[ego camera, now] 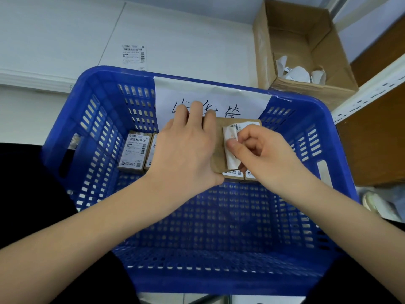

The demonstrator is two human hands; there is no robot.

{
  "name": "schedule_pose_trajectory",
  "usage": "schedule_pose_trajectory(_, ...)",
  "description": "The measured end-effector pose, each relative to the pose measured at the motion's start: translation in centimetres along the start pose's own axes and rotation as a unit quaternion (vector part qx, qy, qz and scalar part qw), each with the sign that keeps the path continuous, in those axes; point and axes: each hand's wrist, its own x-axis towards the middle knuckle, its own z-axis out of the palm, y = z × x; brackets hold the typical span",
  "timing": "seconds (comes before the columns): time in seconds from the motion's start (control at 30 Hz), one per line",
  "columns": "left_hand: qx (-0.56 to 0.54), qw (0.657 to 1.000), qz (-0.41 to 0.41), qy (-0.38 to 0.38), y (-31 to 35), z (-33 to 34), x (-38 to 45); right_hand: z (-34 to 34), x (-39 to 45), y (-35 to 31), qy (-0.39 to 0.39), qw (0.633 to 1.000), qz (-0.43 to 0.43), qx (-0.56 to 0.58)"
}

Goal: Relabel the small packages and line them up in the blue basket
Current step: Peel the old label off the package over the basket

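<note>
A white wall backs the scene, with a printed shipping label stuck to it just above the far rim of the blue basket. An open cardboard box holding crumpled white backing paper stands at the upper right, beside a white slotted shelf upright. A handwritten paper sign hangs over the basket's far wall.

Above the basket's far half, the left hand grips a small brown package, fingers curled over its far edge and thumb under its near edge. The right hand pinches a white label between thumb and forefinger; the label's left edge curls up off the package face.

Labelled packages stand in a row along the basket's far wall, one at the left fully in view and more edges showing under the hands. The near half of the basket floor lies open, between the two forearms.
</note>
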Motion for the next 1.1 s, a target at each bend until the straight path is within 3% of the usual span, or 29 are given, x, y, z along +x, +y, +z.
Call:
schedule_pose_trajectory(0.3,-0.008,1.0,0.007,0.014,-0.1,0.0,0.0,-0.5,0.4,0.2,0.058,0.998,-0.014,-0.012)
schedule_pose_trajectory(0.4,-0.006,1.0,0.004,0.02,0.0,0.0,0.1,-0.4,0.3,0.6,0.09,0.989,-0.056,-0.104)
schedule_pose_trajectory(0.57,0.006,1.0,-0.002,0.012,0.5,0.2,0.1,0.3,-0.1,0.9,0.155,0.934,-0.158,-0.28)
schedule_pose_trajectory(0.7,0.024,1.0,-0.01,-0.013,0.8,0.5,-0.1,1.2,-0.5,0.6,0.165,0.836,-0.212,-0.478)
schedule_pose_trajectory(0.77,0.019,1.0,-0.01,-0.015,1.0,0.6,-0.1,1.8,-0.9,0.7,0.148,0.828,-0.237,-0.486)
schedule_pose_trajectory(0.87,0.029,1.0,-0.007,-0.008,0.9,0.7,-0.1,1.6,-1.4,0.6,0.115,0.864,-0.215,-0.44)
schedule_pose_trajectory(0.97,0.048,0.999,-0.01,-0.023,0.8,0.7,-0.2,0.9,-1.3,-0.1,0.038,0.942,-0.12,-0.31)
schedule_pose_trajectory(1.1,0.051,0.999,-0.013,-0.009,1.0,0.7,-0.2,1.0,-1.0,-0.4,0.023,0.966,-0.045,-0.254)
